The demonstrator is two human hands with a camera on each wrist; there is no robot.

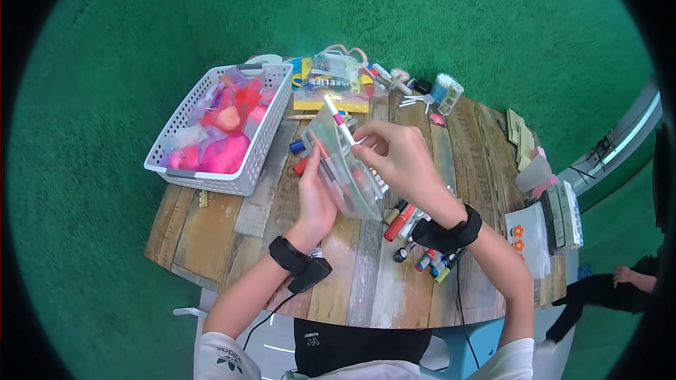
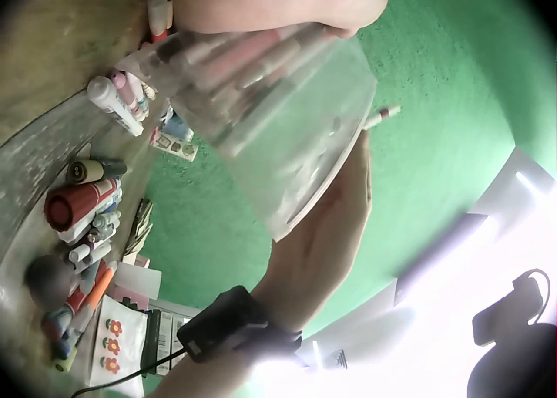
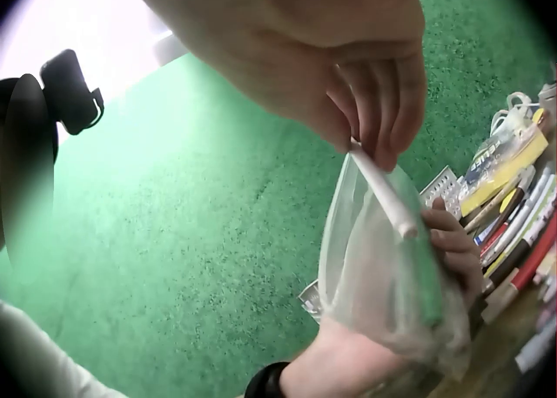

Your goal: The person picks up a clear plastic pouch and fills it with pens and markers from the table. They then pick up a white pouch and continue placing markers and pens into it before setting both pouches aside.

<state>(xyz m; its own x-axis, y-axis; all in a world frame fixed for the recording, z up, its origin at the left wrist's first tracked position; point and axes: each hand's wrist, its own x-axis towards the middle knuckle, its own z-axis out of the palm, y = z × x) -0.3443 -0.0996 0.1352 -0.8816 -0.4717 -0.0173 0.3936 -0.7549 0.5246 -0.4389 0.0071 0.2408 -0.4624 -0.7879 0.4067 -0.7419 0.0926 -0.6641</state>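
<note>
My left hand (image 1: 317, 200) holds up a translucent zip pouch (image 1: 364, 200) over the table, its fingers behind the pouch and its thumb along the near side. Several pens (image 2: 252, 58) show through the plastic in the left wrist view. My right hand (image 1: 401, 158) pinches a white pen (image 1: 341, 121) with a pink band, at the pouch's upper edge. Seen from the right wrist, the pen (image 3: 389, 198) slants down from the fingertips and overlaps the pouch's mouth. A green shape (image 3: 419, 285) shows through the pouch below it.
A white basket (image 1: 257, 158) of pink items stands at the left. Several markers (image 1: 400, 224) lie below the right forearm. Packets (image 1: 331, 104) and cotton swabs (image 1: 443, 88) sit along the far edge. Papers (image 1: 535, 253) and boxes are at the right; a person's arm (image 1: 634, 278) shows beyond.
</note>
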